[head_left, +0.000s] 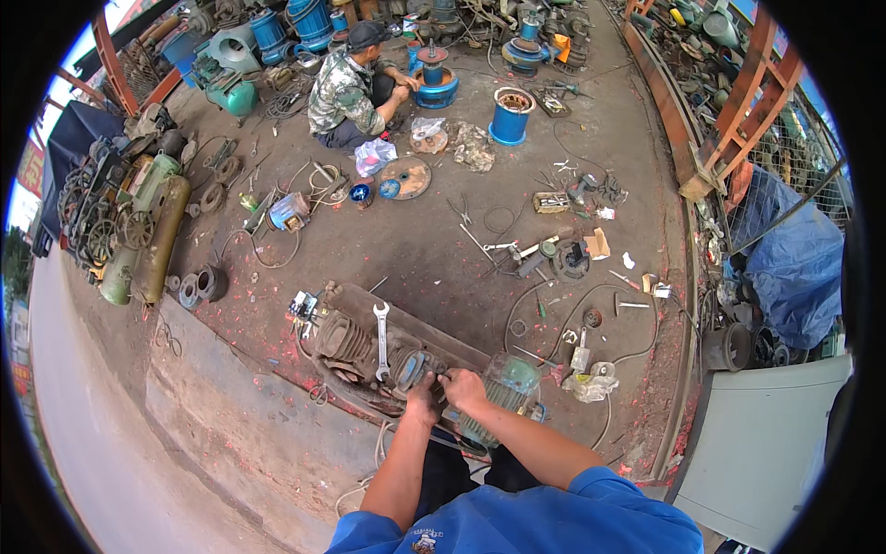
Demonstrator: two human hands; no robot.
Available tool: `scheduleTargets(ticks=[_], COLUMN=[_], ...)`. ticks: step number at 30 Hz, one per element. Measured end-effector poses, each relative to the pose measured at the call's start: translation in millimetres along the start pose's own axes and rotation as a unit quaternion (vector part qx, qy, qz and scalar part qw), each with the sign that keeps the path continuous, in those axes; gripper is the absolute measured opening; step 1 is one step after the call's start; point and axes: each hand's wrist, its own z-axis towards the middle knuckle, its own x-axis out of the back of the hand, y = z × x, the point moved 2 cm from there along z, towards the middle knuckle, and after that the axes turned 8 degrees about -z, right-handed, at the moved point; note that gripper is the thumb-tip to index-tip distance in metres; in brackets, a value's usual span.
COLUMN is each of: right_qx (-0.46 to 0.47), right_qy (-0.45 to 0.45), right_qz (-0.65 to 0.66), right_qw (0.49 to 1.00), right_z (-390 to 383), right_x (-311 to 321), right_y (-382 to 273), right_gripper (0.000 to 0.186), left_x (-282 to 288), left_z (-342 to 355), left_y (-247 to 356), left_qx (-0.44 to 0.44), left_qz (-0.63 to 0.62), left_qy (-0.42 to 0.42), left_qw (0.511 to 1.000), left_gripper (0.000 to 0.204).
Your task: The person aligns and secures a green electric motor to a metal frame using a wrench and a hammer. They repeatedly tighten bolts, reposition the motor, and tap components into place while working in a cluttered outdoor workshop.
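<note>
A dusty air compressor (346, 305) lies across the ground in front of me, with finned cylinders and a green motor (506, 392) at its right end. A silver open-ended wrench (382, 342) rests on top of it. My left hand (423, 399) is closed at the near side of the right cylinder head (411, 364). Beside it, my right hand (460, 389) has its fingers curled at that same head. Whatever is between the fingers of either hand is too small or hidden to make out.
A crouching co-worker (337, 92) works at a blue motor part (436, 90). Scattered tools (544, 254), a blue cylinder (509, 120) and cables cover the floor. Old cylinders (161, 240) are piled left; orange steelwork (738, 111), a blue tarp (784, 258) and a grey panel (757, 462) stand right.
</note>
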Motion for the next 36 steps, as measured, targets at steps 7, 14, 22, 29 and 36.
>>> scheduleTargets(ticks=[7, 14, 22, 29, 36], right_qx=[-0.12, 0.202, -0.183, 0.001, -0.03], right_qy=[-0.05, 0.177, 0.039, 0.111, 0.117], right_qz=[0.315, -0.139, 0.229, -0.075, -0.045], right_qw=[0.94, 0.953, 0.955, 0.991, 0.992], right_z=[-8, -35, 8, -13, -30], right_x=[-15, 8, -7, -10, 3], right_y=[18, -21, 14, -5, -25], right_gripper=[0.03, 0.034, 0.043, 0.043, 0.039], left_x=[16, 57, 8, 15, -16], left_z=[37, 76, 42, 44, 10], left_y=[1, 0, 5, 1, 13], left_qx=[0.083, 0.066, 0.086, 0.041, 0.073], left_qz=[0.015, -0.055, 0.019, -0.031, -0.098], left_qy=[-0.089, -0.06, -0.056, -0.033, -0.032], left_qw=[0.992, 0.994, 0.995, 0.998, 0.992], left_gripper=[0.021, 0.018, 0.021, 0.02, 0.025])
